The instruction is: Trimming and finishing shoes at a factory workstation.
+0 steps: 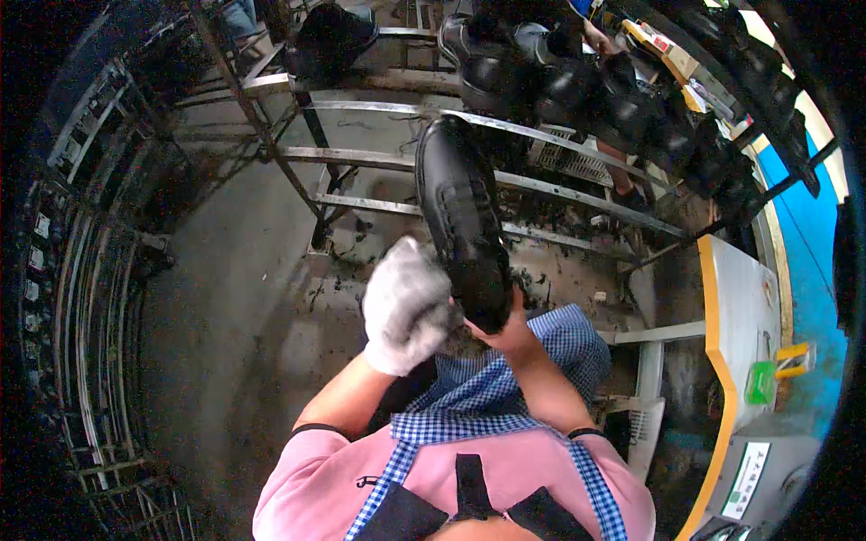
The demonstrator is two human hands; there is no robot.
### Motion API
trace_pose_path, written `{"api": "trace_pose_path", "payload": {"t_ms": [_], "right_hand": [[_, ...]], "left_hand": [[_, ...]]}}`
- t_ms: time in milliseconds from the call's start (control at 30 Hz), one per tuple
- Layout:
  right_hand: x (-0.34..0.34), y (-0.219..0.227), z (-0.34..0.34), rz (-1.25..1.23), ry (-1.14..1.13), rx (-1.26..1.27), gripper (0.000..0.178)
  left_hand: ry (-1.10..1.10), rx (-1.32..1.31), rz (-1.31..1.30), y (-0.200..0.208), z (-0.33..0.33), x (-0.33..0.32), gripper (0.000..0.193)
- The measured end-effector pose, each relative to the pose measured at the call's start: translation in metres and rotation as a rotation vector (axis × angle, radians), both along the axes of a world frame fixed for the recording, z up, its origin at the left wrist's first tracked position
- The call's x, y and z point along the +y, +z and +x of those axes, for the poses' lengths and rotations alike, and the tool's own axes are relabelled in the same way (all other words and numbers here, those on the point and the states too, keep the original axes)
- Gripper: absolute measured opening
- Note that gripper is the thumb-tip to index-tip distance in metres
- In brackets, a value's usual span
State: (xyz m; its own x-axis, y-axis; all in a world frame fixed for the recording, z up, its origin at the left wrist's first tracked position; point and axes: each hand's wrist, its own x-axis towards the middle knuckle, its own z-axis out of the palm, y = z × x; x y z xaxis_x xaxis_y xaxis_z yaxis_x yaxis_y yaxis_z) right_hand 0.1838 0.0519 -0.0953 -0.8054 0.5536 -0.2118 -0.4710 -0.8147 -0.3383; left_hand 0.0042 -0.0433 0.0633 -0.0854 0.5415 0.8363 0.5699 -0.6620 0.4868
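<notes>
Via the remote view, I see the right hand (512, 330) grasping the black shoe (462, 216) by its near end before the metal rack (361, 157), judge the shoe already assembled, and cannot tell whether the blurred, gloved left hand (406, 302) grips anything or what work remains.

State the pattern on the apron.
The apron is blue-and-white checked, seen best in the head view.

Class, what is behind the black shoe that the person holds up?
Metal bars show on both sides of the black shoe, with littered floor beyond. The shoe covers whatever lies directly behind it; whether bars run unbroken is hidden.
</notes>
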Motion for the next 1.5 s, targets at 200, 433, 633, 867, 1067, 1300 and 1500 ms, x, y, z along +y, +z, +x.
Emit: {"api": "trace_pose_path", "payload": {"t_ms": [200, 433, 633, 867, 1067, 1300, 1500], "right_hand": [[-0.016, 0.048, 0.013, -0.069, 0.184, 0.176, 0.049], [-0.027, 0.077, 0.035, 0.358, 0.163, -0.550, 0.076], [0.002, 0.035, 0.067, 0.596, 0.221, -1.062, 0.054], [0.010, 0.161, 0.072, 1.731, -0.503, -0.758, 0.018], [0.010, 0.217, 0.072, 2.300, -0.251, -0.766, 0.032], [0.000, 0.247, 0.079, 2.573, 0.202, -0.906, 0.019], [-0.004, 0.245, 0.075, 2.554, 0.419, -0.956, 0.016]], "left_hand": [[-0.092, -0.855, -0.460, 0.012, -0.004, 0.023, 0.070], [-0.309, -0.968, -0.441, -0.004, 0.005, 0.031, 0.054], [-0.308, -0.865, -0.459, -0.002, 0.017, 0.030, 0.057], [-0.460, -0.537, -0.703, -0.005, 0.035, 0.035, 0.069], [-0.608, -0.526, -0.790, -0.007, 0.052, 0.034, 0.065], [-0.650, -0.286, -0.775, -0.018, 0.070, 0.036, 0.058], [-0.554, 0.083, -0.721, -0.009, 0.075, 0.041, 0.050]]}}
